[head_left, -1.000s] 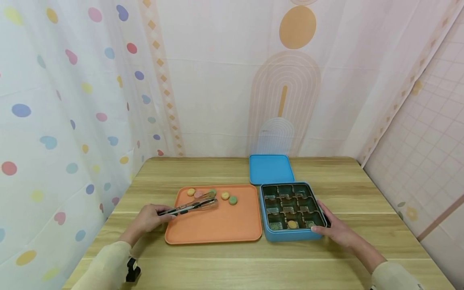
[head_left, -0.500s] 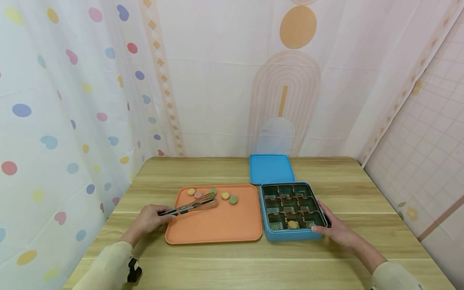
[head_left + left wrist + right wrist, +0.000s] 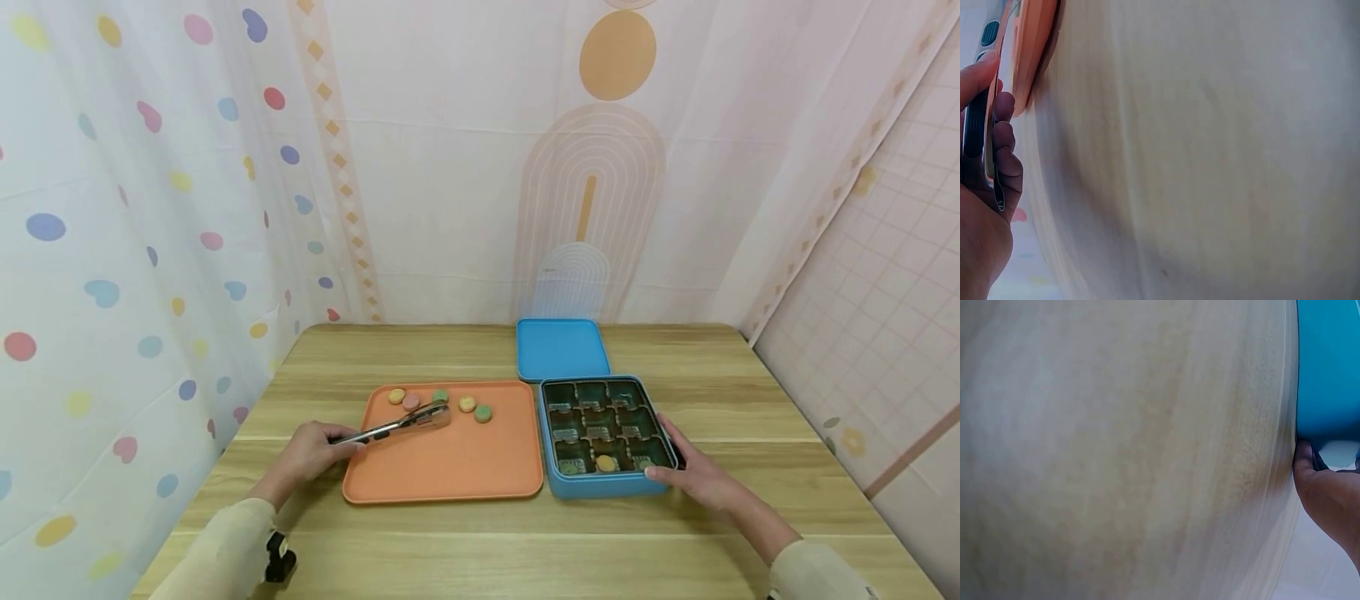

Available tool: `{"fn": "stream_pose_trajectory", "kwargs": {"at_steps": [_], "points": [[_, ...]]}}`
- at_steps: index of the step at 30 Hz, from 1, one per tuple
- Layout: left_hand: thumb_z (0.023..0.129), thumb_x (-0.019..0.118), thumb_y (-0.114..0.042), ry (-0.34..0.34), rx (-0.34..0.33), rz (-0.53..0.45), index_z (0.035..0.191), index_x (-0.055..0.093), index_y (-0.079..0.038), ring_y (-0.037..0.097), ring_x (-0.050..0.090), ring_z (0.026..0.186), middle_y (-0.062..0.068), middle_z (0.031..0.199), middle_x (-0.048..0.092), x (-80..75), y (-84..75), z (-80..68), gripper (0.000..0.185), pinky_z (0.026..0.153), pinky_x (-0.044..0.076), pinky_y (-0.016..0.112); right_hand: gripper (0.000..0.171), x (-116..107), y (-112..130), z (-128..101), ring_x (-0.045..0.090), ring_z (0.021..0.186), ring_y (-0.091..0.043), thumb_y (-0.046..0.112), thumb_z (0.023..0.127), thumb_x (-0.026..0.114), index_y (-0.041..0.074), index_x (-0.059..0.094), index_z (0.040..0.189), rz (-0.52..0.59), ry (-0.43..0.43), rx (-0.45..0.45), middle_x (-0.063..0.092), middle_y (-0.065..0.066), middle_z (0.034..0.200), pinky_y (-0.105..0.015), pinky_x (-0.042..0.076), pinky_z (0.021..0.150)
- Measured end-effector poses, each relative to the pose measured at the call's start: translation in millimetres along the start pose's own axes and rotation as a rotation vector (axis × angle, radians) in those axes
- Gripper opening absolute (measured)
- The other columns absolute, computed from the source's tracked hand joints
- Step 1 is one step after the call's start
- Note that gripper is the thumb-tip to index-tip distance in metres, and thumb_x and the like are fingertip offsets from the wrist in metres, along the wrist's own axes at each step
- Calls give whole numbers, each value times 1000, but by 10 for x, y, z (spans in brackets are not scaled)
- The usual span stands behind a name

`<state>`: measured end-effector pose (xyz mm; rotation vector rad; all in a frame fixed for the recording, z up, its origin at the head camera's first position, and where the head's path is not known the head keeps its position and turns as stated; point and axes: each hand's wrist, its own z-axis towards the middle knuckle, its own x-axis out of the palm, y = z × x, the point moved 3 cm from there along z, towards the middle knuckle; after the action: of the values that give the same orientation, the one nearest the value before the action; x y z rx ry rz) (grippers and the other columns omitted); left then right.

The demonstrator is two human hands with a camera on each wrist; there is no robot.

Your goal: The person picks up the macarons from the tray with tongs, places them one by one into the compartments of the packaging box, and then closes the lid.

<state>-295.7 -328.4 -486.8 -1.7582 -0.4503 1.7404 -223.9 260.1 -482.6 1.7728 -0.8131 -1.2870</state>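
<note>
My left hand [image 3: 311, 452] grips a pair of metal tongs [image 3: 975, 128] by the dark handle, thumb on one arm and fingers curled round the other. The tongs' tips lie over an orange tray [image 3: 450, 475], close to a green macaron [image 3: 440, 395]. Also on the tray are a pink macaron [image 3: 411, 402], a yellow one [image 3: 397, 396] at the far left, and a yellow and a green one further right. My right hand [image 3: 693, 475] holds the right side of a blue box [image 3: 611, 486], thumb at its front corner. Small treats sit in the front compartments, a yellow one [image 3: 605, 463] in the middle.
A blue lid [image 3: 562, 350] lies on the wooden table [image 3: 465, 550] behind the box, near the back edge. The tray and box stand side by side. A patterned curtain [image 3: 442, 183] hangs behind the table.
The tongs have turned slightly in my left hand, and their arms look closer together in the head view. My right hand and the box have stayed in place.
</note>
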Motion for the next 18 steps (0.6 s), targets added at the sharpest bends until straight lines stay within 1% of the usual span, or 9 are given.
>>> {"fn": "stream_pose_trajectory", "kwargs": {"at_steps": [7, 11, 14, 18], "points": [[86, 79, -31, 6, 2, -8, 100, 80, -10, 15, 57, 79, 3, 93, 73, -11, -30, 14, 26, 72, 46, 34, 98, -2, 6, -3, -4, 143, -54, 29, 95, 69, 14, -3, 160, 0, 8, 6, -6, -30, 160, -73, 8, 106], [86, 78, -31, 15, -12, -25, 100, 80, -11, 16, 57, 78, 2, 91, 73, -9, -71, 25, 24, 69, 46, 32, 99, 1, 8, -9, -5, 142, -55, 29, 95, 69, 15, -4, 161, -2, 12, 9, -7, -30, 160, -73, 8, 106], [87, 78, -30, 16, -22, -28, 97, 80, -12, 16, 56, 75, 1, 87, 71, -5, -99, 39, 21, 68, 45, 31, 99, 3, 11, -11, -5, 143, -55, 29, 95, 69, 16, -4, 161, -3, 11, 9, -6, -30, 160, -73, 8, 106], [87, 78, -29, 13, -15, -24, 95, 80, -12, 17, 54, 73, 0, 83, 70, -6, -141, 64, 19, 66, 44, 32, 98, 3, 15, -11, -4, 143, -54, 29, 95, 69, 16, -3, 161, -1, 11, 10, -6, -30, 160, -73, 9, 106]]}}
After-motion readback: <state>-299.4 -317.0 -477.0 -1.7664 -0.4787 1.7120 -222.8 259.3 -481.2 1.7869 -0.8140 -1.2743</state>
